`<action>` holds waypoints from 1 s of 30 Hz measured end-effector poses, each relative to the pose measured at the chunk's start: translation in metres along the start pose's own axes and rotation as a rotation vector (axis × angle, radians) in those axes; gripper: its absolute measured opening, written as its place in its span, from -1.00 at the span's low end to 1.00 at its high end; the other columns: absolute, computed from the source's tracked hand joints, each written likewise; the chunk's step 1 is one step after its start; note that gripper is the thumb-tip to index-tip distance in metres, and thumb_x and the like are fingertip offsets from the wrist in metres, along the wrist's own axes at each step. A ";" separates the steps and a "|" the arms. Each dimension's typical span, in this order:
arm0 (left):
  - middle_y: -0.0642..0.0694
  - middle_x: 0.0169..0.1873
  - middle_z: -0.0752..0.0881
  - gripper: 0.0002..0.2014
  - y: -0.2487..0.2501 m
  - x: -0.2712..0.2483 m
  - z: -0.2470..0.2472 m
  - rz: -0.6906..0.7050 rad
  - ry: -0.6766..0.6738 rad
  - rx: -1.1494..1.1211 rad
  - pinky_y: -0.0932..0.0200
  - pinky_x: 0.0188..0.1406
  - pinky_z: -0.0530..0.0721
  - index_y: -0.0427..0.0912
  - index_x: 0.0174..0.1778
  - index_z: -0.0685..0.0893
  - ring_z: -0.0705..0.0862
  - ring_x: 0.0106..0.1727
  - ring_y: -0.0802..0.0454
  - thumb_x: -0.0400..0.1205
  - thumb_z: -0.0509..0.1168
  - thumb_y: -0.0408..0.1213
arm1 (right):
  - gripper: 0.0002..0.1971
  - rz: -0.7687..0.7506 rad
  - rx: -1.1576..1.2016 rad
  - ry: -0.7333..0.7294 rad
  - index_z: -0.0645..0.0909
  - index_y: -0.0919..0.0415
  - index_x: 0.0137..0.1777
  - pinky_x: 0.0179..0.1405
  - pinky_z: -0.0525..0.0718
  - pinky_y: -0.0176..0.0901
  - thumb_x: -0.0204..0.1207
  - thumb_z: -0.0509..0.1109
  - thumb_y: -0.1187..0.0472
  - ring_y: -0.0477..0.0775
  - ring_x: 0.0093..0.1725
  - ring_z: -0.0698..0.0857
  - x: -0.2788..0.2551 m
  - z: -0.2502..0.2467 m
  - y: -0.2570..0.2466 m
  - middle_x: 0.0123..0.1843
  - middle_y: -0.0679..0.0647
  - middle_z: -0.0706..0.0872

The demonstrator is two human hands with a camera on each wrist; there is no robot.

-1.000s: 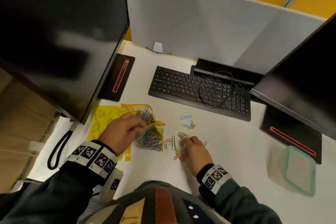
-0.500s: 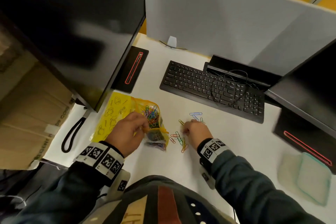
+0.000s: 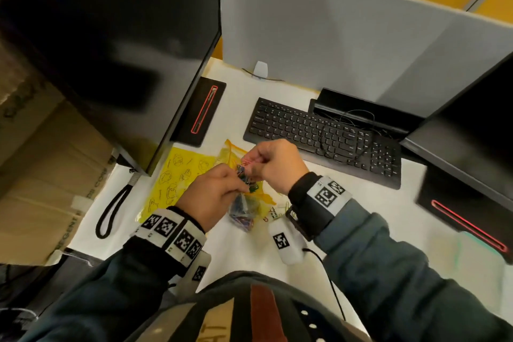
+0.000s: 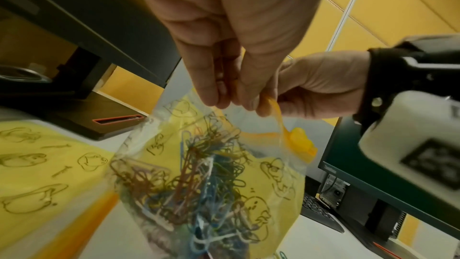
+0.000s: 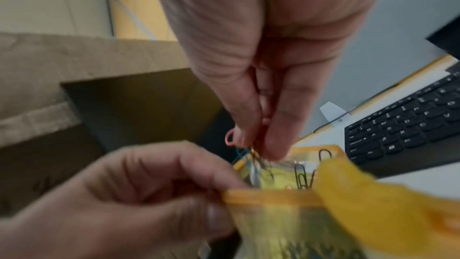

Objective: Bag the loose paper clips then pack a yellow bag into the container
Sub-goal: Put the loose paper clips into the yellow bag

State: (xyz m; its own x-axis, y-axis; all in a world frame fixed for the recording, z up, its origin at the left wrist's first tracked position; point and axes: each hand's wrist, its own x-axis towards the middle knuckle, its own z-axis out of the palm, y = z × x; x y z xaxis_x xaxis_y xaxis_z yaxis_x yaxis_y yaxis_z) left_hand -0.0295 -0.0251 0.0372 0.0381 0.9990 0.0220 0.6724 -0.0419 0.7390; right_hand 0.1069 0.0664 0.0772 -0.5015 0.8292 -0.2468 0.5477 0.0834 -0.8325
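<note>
Bag (image 4: 204, 164) status: thin, floppy zip pouch, yellow back with printed doodles, clear front, sitting centre frame in the head view. Left hand (image 3: 213, 197) pinches its top edge, fingers curled round the orange zip strip. Right hand (image 3: 274, 166) is just above the mouth, fingertips (image 5: 276, 145) clamped on a small bunch of paper clips (image 5: 239, 145); pink and blue ones stick out.

Handling, my read: film has no stiffness, so the mouth collapses unless the rim is held apart. Take it at the zip strip, never mid-panel. Clip mass (image 4: 189, 188) in the bottom is a tangled, snaggy lump, light but enough to swing the pouch. Wire ends could poke the film.

Second yellow bag (image 3: 177, 175) lies flat, centre-left. Container (image 3: 455, 255) is a blur at lower right, well apart. A few clips lie near the right wrist; count unclear.
</note>
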 end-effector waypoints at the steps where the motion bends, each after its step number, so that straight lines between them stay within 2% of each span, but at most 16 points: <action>1: -0.03 -0.14 0.61 -0.77 0.001 0.000 0.001 0.008 0.005 -0.009 0.73 -0.07 0.33 -0.16 -0.13 0.78 0.51 -0.11 0.29 0.44 0.23 -0.29 | -0.84 0.008 -0.052 -0.021 0.75 0.24 -0.06 -0.10 0.74 -0.06 0.36 0.51 0.38 0.05 -0.27 0.72 0.000 0.001 0.002 -0.16 0.22 0.81; 3: 0.01 -0.16 0.59 -0.77 0.000 0.001 0.002 0.016 0.007 -0.012 0.74 -0.08 0.33 -0.16 -0.13 0.78 0.49 -0.10 0.30 0.44 0.22 -0.28 | -0.75 0.030 -0.100 0.007 0.73 0.16 0.06 -0.14 0.65 -0.18 0.38 0.51 0.32 -0.11 -0.28 0.65 -0.003 -0.006 0.015 -0.04 0.09 0.79; 5: 0.03 -0.16 0.57 -0.82 -0.002 0.001 0.003 0.003 0.022 -0.007 0.75 -0.08 0.32 -0.16 -0.13 0.78 0.52 -0.13 0.28 0.47 0.28 -0.33 | -0.79 0.103 -0.081 0.130 0.71 0.15 0.03 -0.18 0.74 -0.04 0.42 0.45 0.37 -0.03 -0.28 0.67 -0.013 -0.022 0.040 -0.10 0.04 0.75; 7: 0.01 -0.16 0.57 -0.84 -0.005 0.002 0.004 -0.016 0.033 0.006 0.75 -0.09 0.33 -0.17 -0.13 0.79 0.55 -0.12 0.16 0.49 0.33 -0.45 | -0.83 0.262 -0.136 0.249 0.67 0.19 -0.05 -0.16 0.78 0.11 0.41 0.43 0.42 0.11 -0.27 0.67 -0.029 -0.041 0.077 -0.22 0.06 0.69; 8: 0.01 -0.16 0.57 -0.82 -0.006 0.003 0.005 -0.021 0.036 0.012 0.75 -0.10 0.32 -0.16 -0.13 0.79 0.55 -0.13 0.14 0.49 0.33 -0.48 | -0.80 0.360 -0.231 0.252 0.64 0.19 -0.03 -0.13 0.76 0.08 0.38 0.47 0.40 0.13 -0.23 0.66 -0.039 -0.048 0.096 -0.22 0.07 0.66; 10: 0.02 -0.16 0.58 -0.81 -0.008 0.003 0.005 -0.011 0.044 0.018 0.76 -0.10 0.32 -0.14 -0.15 0.79 0.55 -0.15 0.20 0.49 0.30 -0.45 | -0.66 0.542 -0.403 0.160 0.58 0.19 0.07 -0.15 0.60 -0.14 0.31 0.56 0.32 0.11 -0.15 0.60 -0.061 -0.050 0.128 -0.14 0.07 0.62; 12: 0.01 -0.16 0.61 -0.78 -0.013 0.004 0.004 -0.004 0.066 0.025 0.77 -0.10 0.31 -0.11 -0.16 0.79 0.54 -0.14 0.24 0.46 0.26 -0.41 | -0.56 0.621 -0.379 0.127 0.55 0.18 0.11 -0.16 0.49 -0.21 0.25 0.61 0.26 0.10 -0.11 0.58 -0.071 -0.042 0.145 -0.11 0.06 0.61; 15: -0.04 -0.15 0.63 -0.76 -0.020 0.004 0.001 -0.048 0.093 0.030 0.74 -0.10 0.36 -0.10 -0.17 0.79 0.56 -0.12 0.21 0.48 0.32 -0.53 | -0.64 0.559 -0.331 0.163 0.57 0.17 0.05 -0.09 0.56 -0.19 0.28 0.58 0.29 0.10 -0.09 0.60 -0.064 -0.023 0.149 -0.12 0.06 0.63; 18: -0.04 -0.18 0.63 -0.74 -0.024 0.004 -0.001 -0.058 0.127 0.025 0.73 -0.08 0.38 -0.15 -0.21 0.79 0.53 -0.11 0.24 0.45 0.33 -0.60 | -0.81 0.417 -0.312 0.180 0.66 0.19 -0.07 0.06 0.69 -0.11 0.37 0.42 0.43 0.11 -0.12 0.68 -0.048 -0.009 0.143 -0.13 0.13 0.75; 20: 0.07 -0.21 0.61 -0.74 -0.029 0.002 -0.002 -0.058 0.138 0.028 0.72 -0.08 0.39 -0.15 -0.23 0.78 0.53 -0.10 0.24 0.45 0.32 -0.61 | -0.76 0.302 -0.272 0.240 0.69 0.19 -0.02 0.14 0.69 -0.03 0.41 0.32 0.47 0.15 -0.06 0.72 -0.036 -0.008 0.139 -0.03 0.17 0.77; 21: 0.19 -0.20 0.60 -0.73 -0.031 0.001 -0.002 -0.056 0.139 0.026 0.72 -0.08 0.39 -0.13 -0.24 0.77 0.54 -0.10 0.26 0.46 0.32 -0.62 | -0.70 0.241 -0.319 0.251 0.66 0.19 0.10 0.21 0.66 -0.02 0.45 0.26 0.46 0.18 0.06 0.70 -0.030 -0.011 0.137 0.10 0.19 0.73; 22: 0.23 -0.20 0.61 -0.72 -0.034 -0.002 -0.002 -0.053 0.141 0.022 0.72 -0.09 0.40 -0.11 -0.24 0.76 0.55 -0.10 0.29 0.46 0.32 -0.61 | -0.60 0.196 -0.407 0.204 0.57 0.18 0.28 0.30 0.59 -0.02 0.48 0.21 0.48 0.20 0.23 0.63 -0.023 -0.015 0.134 0.28 0.20 0.64; 24: 0.29 -0.16 0.61 -0.70 -0.036 -0.006 -0.004 -0.046 0.145 0.017 0.71 -0.10 0.41 -0.06 -0.24 0.75 0.56 -0.10 0.29 0.46 0.32 -0.61 | -0.35 0.175 -0.574 -0.014 0.24 0.10 0.55 0.51 0.35 0.02 0.48 0.12 0.56 0.22 0.54 0.30 -0.011 -0.020 0.130 0.61 0.12 0.28; 26: 0.41 -0.13 0.60 -0.71 -0.038 -0.009 -0.005 -0.044 0.147 0.017 0.69 -0.10 0.43 -0.08 -0.24 0.75 0.57 -0.09 0.24 0.46 0.32 -0.60 | -0.26 0.173 -0.719 -0.208 0.06 0.05 0.62 0.60 0.21 0.07 0.49 0.07 0.58 0.23 0.63 0.07 -0.003 -0.026 0.126 0.69 0.03 0.04; 28: 0.54 -0.08 0.55 -0.73 -0.040 -0.010 -0.006 -0.043 0.145 0.020 0.69 -0.11 0.43 -0.12 -0.22 0.76 0.57 -0.09 0.22 0.46 0.33 -0.60 | -0.35 0.155 -0.796 -0.258 0.09 0.11 0.61 0.60 0.24 0.07 0.54 0.07 0.51 0.25 0.62 0.11 -0.005 -0.030 0.126 0.68 0.07 0.08; 30: 0.57 -0.08 0.54 -0.73 -0.043 -0.011 -0.007 -0.048 0.146 0.027 0.70 -0.12 0.42 -0.11 -0.22 0.76 0.57 -0.09 0.23 0.45 0.33 -0.60 | -0.43 0.150 -0.794 -0.220 0.19 0.17 0.58 0.57 0.32 0.03 0.56 0.10 0.46 0.24 0.57 0.23 -0.017 -0.029 0.128 0.63 0.12 0.21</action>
State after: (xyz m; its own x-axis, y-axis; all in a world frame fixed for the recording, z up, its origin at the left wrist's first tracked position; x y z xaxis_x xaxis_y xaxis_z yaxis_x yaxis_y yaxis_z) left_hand -0.0637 -0.0345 0.0101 -0.1008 0.9912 0.0861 0.6908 0.0075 0.7230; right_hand 0.2052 0.0793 -0.0106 -0.4598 0.7427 -0.4868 0.8868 0.4136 -0.2065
